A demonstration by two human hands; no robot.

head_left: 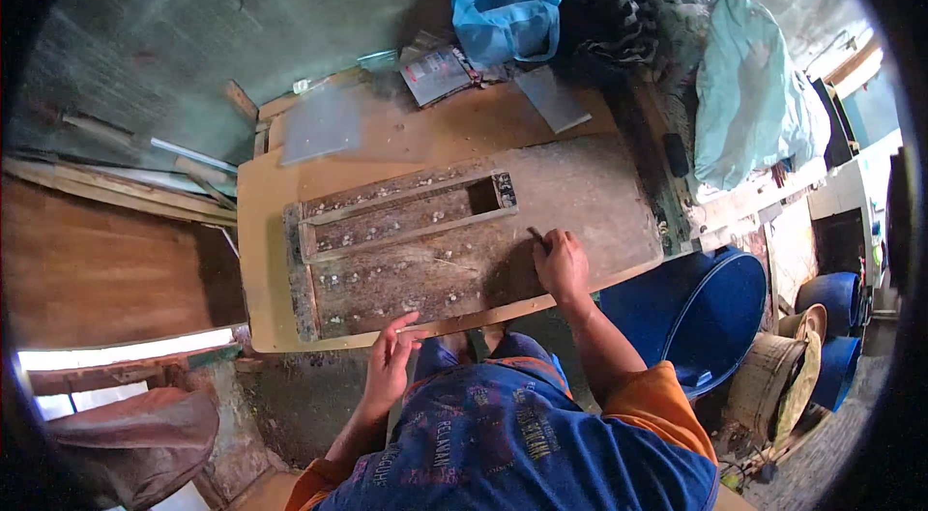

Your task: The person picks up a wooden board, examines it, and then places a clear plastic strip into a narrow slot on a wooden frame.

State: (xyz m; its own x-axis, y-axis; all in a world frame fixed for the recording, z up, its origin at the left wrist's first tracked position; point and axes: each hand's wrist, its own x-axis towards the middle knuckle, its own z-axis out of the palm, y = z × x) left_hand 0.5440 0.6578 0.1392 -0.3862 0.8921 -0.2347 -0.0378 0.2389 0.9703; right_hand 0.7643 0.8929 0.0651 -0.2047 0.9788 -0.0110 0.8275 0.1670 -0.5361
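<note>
My right hand [564, 264] is closed over the right part of a worn wooden board [599, 202]. From between its fingers pokes a short dark stick-like piece [536, 236]; its exact kind does not show. At the table's front edge is my left hand [389, 364], its fingers apart and nothing in them. A long narrow wooden frame [411, 251] lies on the board to the left, with a dark hollow at its right end. Small whitish bits are scattered over the frame and the board around it.
The board rests on a tan table [261, 250]. Toward the back lie a translucent sheet [324, 124], a flat printed packet [435, 76], a blue bag [507, 13] and a grey panel [554, 100]. A pale green sack [749, 95] stands at right, above a large blue drum [715, 318].
</note>
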